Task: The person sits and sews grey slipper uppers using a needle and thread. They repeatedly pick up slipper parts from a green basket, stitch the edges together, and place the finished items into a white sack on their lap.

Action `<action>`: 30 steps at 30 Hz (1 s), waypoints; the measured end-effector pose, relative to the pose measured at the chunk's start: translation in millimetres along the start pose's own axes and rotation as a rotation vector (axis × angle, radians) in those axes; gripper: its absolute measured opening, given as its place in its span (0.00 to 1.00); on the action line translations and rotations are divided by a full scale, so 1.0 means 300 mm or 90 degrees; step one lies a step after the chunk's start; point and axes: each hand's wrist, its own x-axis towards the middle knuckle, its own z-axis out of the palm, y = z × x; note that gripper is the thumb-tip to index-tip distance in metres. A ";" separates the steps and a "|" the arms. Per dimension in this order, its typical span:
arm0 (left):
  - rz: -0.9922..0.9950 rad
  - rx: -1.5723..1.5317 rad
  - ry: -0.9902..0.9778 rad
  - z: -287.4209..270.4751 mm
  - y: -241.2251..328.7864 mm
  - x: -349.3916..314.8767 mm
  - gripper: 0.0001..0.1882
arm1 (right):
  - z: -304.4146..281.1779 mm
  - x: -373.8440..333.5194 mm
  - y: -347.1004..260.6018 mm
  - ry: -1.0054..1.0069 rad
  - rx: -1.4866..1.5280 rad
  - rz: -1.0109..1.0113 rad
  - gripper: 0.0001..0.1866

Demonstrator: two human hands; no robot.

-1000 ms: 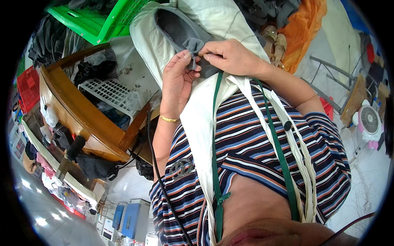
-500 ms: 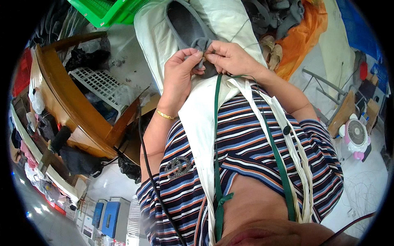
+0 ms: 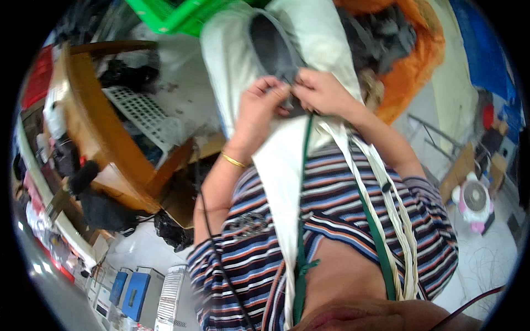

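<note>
A grey cloth shoe (image 3: pixel 269 47) lies on my lap over the white apron (image 3: pixel 276 165), its oval opening away from me. At its near end, the cloth is bunched between my two hands. My left hand (image 3: pixel 258 107), with a gold bracelet at the wrist, pinches this part between thumb and fingertips. Right beside it, my right hand (image 3: pixel 321 94) has its fingers closed on the same spot. The fingertips almost meet. Blur and the fingers hide whether a small item or a thread is held there.
A green plastic basket (image 3: pixel 182 16) stands beyond my knees. On the right, an orange sack (image 3: pixel 422 60) holds dark grey pieces. To the left are a curved wooden piece (image 3: pixel 91 110) and a white plastic grid (image 3: pixel 138 113). A small fan (image 3: pixel 475 198) sits far right.
The whole view has shifted, so my hands and the shoe appear a little lower and to the right. Both hands keep their pinch at the shoe's near end. The picture is blurrier.
</note>
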 end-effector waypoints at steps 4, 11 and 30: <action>0.033 0.078 -0.050 0.001 0.009 0.002 0.03 | -0.028 -0.027 0.013 0.047 -0.170 -0.150 0.09; 0.265 0.249 0.011 -0.004 0.011 0.000 0.06 | -0.032 -0.059 -0.028 0.002 -0.017 -0.168 0.10; 0.370 0.471 0.052 0.038 0.070 -0.017 0.10 | -0.021 -0.047 -0.026 -0.043 0.284 -0.083 0.07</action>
